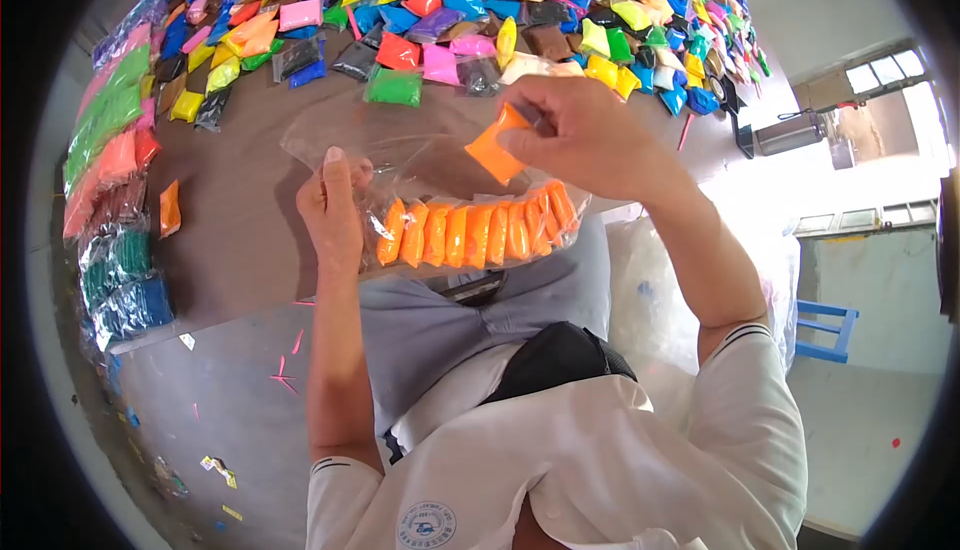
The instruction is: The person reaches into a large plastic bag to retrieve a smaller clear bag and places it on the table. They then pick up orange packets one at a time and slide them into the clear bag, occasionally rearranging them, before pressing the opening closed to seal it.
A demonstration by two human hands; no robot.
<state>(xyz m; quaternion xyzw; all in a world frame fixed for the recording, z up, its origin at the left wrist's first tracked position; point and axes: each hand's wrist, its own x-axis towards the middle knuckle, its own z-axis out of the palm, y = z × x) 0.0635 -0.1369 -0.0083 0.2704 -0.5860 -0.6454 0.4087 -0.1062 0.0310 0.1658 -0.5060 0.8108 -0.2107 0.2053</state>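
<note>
My left hand [338, 208] grips the left side of a clear plastic bag [400, 165] at the table's front edge. A row of several small orange packets [475, 235] stands side by side inside the bag. Above the bag's right part, my right hand [580, 135] pinches a single orange packet [497, 145] between thumb and fingers. This packet is tilted and looks apart from the row below. The left hand's fingertips are partly hidden behind the plastic.
A large heap of small packets in many colours [440, 20] covers the table's [230, 200] far side. Filled bags sorted by colour [110, 140] line the left edge. One loose orange packet [170, 208] lies near them. A blue stool [828, 332] stands at right.
</note>
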